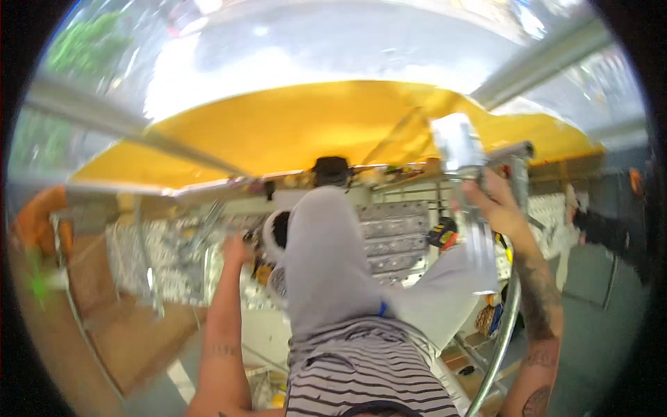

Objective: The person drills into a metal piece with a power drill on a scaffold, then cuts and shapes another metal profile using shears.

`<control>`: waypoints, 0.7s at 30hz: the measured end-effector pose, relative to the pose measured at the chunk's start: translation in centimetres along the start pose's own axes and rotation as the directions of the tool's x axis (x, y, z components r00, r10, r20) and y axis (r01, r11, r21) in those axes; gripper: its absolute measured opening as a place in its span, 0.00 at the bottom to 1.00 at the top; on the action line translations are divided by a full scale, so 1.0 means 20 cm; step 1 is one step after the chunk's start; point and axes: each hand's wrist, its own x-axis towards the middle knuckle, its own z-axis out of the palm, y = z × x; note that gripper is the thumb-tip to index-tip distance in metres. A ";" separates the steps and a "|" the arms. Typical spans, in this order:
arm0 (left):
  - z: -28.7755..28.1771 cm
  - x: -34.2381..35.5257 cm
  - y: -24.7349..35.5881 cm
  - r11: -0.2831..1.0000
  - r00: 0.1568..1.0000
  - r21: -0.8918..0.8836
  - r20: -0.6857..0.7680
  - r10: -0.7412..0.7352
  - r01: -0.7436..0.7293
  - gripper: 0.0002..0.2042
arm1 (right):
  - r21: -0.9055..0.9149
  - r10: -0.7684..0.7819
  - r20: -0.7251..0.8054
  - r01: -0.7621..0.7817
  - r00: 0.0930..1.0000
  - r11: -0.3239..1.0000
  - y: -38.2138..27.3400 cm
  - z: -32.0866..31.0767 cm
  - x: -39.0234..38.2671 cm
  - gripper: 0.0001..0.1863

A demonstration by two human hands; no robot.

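Right of the knee (324, 219), the right hand (495, 203) is apparently steadying a silver metal piece (458, 144) in curled fingers, the next move calling for firm control, while the left hand (237, 250) is showing fingers too blurred to tell their state.
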 end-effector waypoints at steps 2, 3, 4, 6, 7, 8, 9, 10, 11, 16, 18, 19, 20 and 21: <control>0.23 -0.06 -0.15 0.975 0.992 0.201 -0.071 0.108 -0.092 0.69 | 0.060 0.064 0.061 -0.068 0.996 0.996 -0.06 0.03 0.10 0.16; 0.26 -0.06 -0.13 0.989 0.994 0.133 -0.087 0.069 -0.058 0.70 | 0.051 0.081 0.077 -0.085 0.994 0.995 -0.04 0.02 0.12 0.18; 0.24 -0.05 -0.11 0.998 0.995 0.059 -0.098 0.021 -0.016 0.70 | 0.042 0.087 0.032 -0.089 0.996 0.995 -0.04 0.02 0.13 0.18; 0.18 -0.08 -0.05 0.999 0.997 0.051 -0.071 0.005 -0.002 0.70 | 0.218 0.056 0.119 -0.081 0.991 0.973 -0.04 0.02 0.14 0.18; 0.17 -0.09 -0.01 0.998 0.998 0.030 -0.035 -0.054 0.055 0.69 | 0.215 0.058 0.095 -0.078 0.994 0.974 -0.04 0.02 0.14 0.18; 0.15 -0.09 0.02 0.999 0.998 0.036 -0.045 -0.037 0.038 0.69 | 0.261 0.039 0.107 -0.066 0.993 0.963 -0.05 0.02 0.15 0.17; 0.13 -0.09 0.05 0.998 0.998 0.043 -0.028 -0.051 0.053 0.68 | 0.306 0.018 0.120 -0.055 0.993 0.951 -0.06 0.01 0.16 0.16; 0.12 -0.10 0.02 0.995 0.997 0.052 -0.008 -0.080 0.080 0.67 | 0.311 0.014 0.113 -0.049 0.993 0.949 -0.08 0.02 0.17 0.16; 0.11 -0.10 0.00 0.994 0.999 0.105 -0.032 -0.040 0.043 0.63 | 0.358 0.018 0.120 -0.061 0.993 0.932 -0.09 0.03 0.18 0.15; 0.03 -0.05 -0.12 0.985 0.994 0.167 -0.091 0.053 -0.038 0.50 | 0.557 0.016 0.164 -0.106 0.986 0.823 -0.10 0.01 0.20 0.14; 0.04 -0.06 -0.32 0.975 0.994 0.220 -0.107 0.033 -0.008 0.45 | 0.587 -0.017 0.219 -0.118 0.976 0.801 -0.09 0.04 0.23 0.15; 0.00 -0.09 -0.26 0.976 0.992 0.212 -0.100 0.079 -0.056 0.37 | 0.590 -0.010 0.226 -0.129 0.974 0.797 -0.06 0.03 0.22 0.15; -0.06 -0.12 -0.22 0.976 0.992 0.209 -0.097 0.081 -0.059 0.37 | 0.594 -0.022 0.244 -0.131 0.970 0.794 -0.05 0.01 0.21 0.15; -0.11 -0.17 -0.20 0.997 0.991 0.073 -0.131 0.023 -0.013 0.34 | 0.591 -0.026 0.253 -0.133 0.967 0.796 -0.04 0.00 0.21 0.15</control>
